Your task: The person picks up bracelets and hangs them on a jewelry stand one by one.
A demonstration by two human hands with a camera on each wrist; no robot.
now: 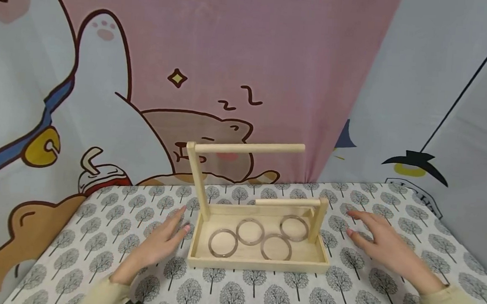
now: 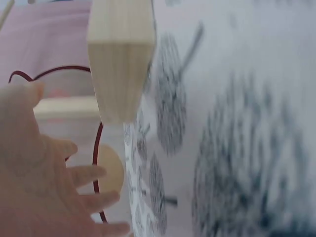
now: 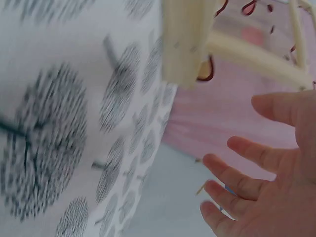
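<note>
A pale wooden tray (image 1: 257, 265) stands mid-table, with a tall post and long horizontal rod (image 1: 248, 148) on its left and a shorter post with a lower rod (image 1: 286, 202) on its right. Inside lie several translucent rings, among them a left ring (image 1: 210, 248) and a right ring (image 1: 281, 226). My left hand (image 1: 158, 245) is just left of the tray, fingers spread and holding nothing. To the tray's right, apart from it, my right hand (image 1: 383, 242) has its fingers extended. In the right wrist view the right hand (image 3: 276, 182) is bare.
A white tablecloth (image 1: 233, 297) with grey tree prints covers the table. Directly behind it hangs a pink and white cartoon curtain (image 1: 251, 39). Another curtain panel (image 1: 462, 120) borders the right side.
</note>
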